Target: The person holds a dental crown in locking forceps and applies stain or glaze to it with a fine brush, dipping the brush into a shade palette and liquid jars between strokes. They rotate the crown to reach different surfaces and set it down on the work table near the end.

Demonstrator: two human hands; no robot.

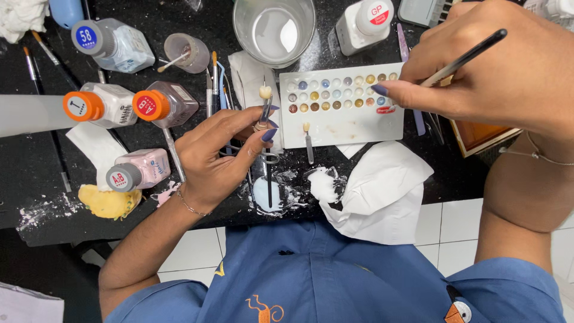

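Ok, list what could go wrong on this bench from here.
1. The small tooth crown sits atop a thin holder pinched in the left hand; a slip might drop it.
2. The right hand angles a brush over the white palette; neighbouring colour wells could mix.
3. The glass stands close and might tip.

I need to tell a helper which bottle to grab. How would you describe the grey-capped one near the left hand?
Start at the black worktop, then the left hand. Just left of its wrist lies a small pink bottle on its side. Its cap is grey; the two bottles above it have orange caps.
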